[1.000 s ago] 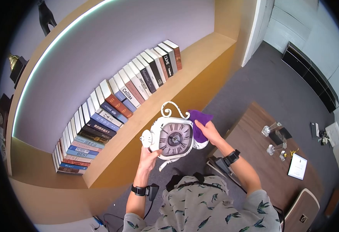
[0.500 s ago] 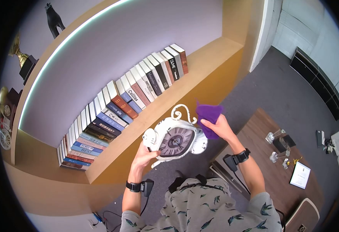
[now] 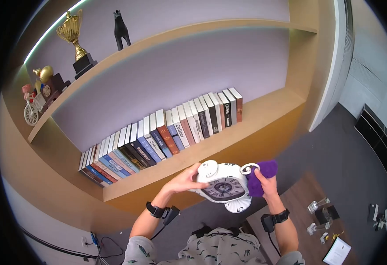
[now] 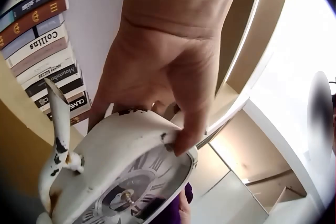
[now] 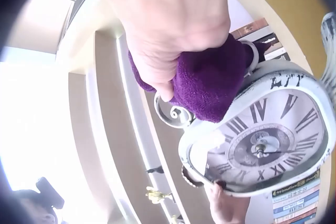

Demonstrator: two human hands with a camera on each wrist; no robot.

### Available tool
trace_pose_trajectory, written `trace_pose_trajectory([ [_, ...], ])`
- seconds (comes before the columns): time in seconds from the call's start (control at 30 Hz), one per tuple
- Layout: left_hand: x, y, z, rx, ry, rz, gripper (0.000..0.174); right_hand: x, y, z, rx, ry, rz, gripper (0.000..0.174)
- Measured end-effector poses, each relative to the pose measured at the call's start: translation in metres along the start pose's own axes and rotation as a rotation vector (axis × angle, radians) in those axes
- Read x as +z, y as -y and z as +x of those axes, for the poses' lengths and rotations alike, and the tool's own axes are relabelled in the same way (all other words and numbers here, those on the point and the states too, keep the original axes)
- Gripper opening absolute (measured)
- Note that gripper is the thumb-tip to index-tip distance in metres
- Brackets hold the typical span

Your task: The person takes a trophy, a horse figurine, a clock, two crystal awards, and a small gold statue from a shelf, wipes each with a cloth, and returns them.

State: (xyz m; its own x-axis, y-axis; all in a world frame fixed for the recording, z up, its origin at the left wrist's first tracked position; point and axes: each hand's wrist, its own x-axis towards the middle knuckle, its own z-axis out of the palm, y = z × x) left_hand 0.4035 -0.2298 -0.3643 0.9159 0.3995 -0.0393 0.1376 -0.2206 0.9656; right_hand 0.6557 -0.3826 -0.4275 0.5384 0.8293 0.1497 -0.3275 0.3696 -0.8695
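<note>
My left hand (image 3: 184, 180) grips a white, distressed-paint clock (image 3: 224, 189) by its side, the thumb over the front rim by the Roman-numeral dial. In the left wrist view, the fingers of that hand reach behind the clock's casing (image 4: 105, 150). A purple cloth (image 3: 256, 187) is bunched in my right hand (image 3: 268, 184), thumb on top, at the curled scroll (image 3: 248, 168) on the clock's end. Seen from the right wrist, the cloth (image 5: 210, 85) covers part of the scroll and lies right at the casing's edge. A round white foot (image 3: 238, 204) points toward my body.
Behind the clock, a row of books (image 3: 175, 132) stands on a curved wooden shelf (image 3: 273, 112). A gold trophy (image 3: 72, 33), a black animal figurine (image 3: 121, 30) and a toy bicycle (image 3: 31, 112) occupy the shelf above. Glass awards stand on a desk (image 3: 299, 198) at right.
The head view has tilted up, showing the upper shelf. The clock has turned in my left hand, its foot swinging toward me. The cloth has moved from near the foot to the scroll.
</note>
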Motion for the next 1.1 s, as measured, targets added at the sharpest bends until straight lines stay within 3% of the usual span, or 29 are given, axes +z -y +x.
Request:
trace_pose_trajectory([
  [0.07, 0.011, -0.008, 0.011, 0.022, -0.180, 0.006, 0.058, -0.006, 0.006, -0.001, -0.033, -0.014, 0.038, 0.017],
  [0.13, 0.024, -0.023, 0.023, 0.098, -0.218, 0.051, 0.055, -0.012, 0.014, 0.000, -0.071, -0.045, 0.079, 0.022],
  [0.23, 0.027, -0.045, 0.040, 0.306, -0.342, 0.341, 0.051, -0.010, 0.036, 0.002, -0.108, -0.089, 0.095, 0.022],
  [0.27, 0.029, -0.064, 0.044, 0.393, -0.384, 0.421, 0.048, -0.009, 0.046, 0.005, -0.127, -0.126, 0.118, 0.022],
  [0.4, 0.020, -0.137, 0.052, 0.448, -0.467, 0.573, 0.042, -0.022, 0.072, 0.023, -0.273, -0.157, 0.042, 0.023],
  [0.43, 0.014, -0.158, 0.054, 0.505, -0.500, 0.589, 0.041, -0.029, 0.081, 0.028, -0.262, -0.093, 0.062, 0.022],
  [0.53, -0.011, -0.238, 0.052, 0.604, -0.627, 0.654, 0.038, -0.046, 0.088, 0.038, -0.275, -0.165, 0.108, 0.021],
  [0.63, -0.067, -0.318, 0.061, 0.686, -0.729, 0.721, 0.034, -0.066, 0.051, 0.040, -0.168, -0.208, -0.004, 0.023],
  [0.67, -0.078, -0.345, 0.067, 0.800, -0.624, 0.517, 0.031, -0.073, 0.033, 0.038, -0.082, -0.233, -0.025, 0.025],
  [0.73, -0.125, -0.403, 0.073, 0.833, -0.681, 0.607, 0.034, -0.070, 0.013, 0.027, 0.050, -0.193, -0.002, 0.024],
  [0.77, -0.110, -0.427, 0.074, 0.928, -0.583, 0.583, 0.025, -0.077, -0.010, 0.028, 0.087, -0.178, -0.007, 0.023],
  [0.8, -0.122, -0.445, 0.077, 0.966, -0.596, 0.631, 0.027, -0.081, -0.027, 0.027, 0.131, -0.169, -0.018, 0.023],
  [0.97, -0.182, -0.493, 0.101, 1.098, -0.720, 0.864, 0.028, -0.082, -0.072, 0.028, 0.189, -0.162, -0.017, 0.023],
  [1.03, -0.211, -0.501, 0.113, 0.945, -0.797, 0.848, 0.027, -0.080, -0.078, 0.034, 0.241, -0.167, -0.012, 0.020],
  [1.1, -0.254, -0.505, 0.130, 0.908, -0.830, 0.901, 0.027, -0.077, -0.085, 0.042, 0.237, -0.205, -0.005, 0.019],
])
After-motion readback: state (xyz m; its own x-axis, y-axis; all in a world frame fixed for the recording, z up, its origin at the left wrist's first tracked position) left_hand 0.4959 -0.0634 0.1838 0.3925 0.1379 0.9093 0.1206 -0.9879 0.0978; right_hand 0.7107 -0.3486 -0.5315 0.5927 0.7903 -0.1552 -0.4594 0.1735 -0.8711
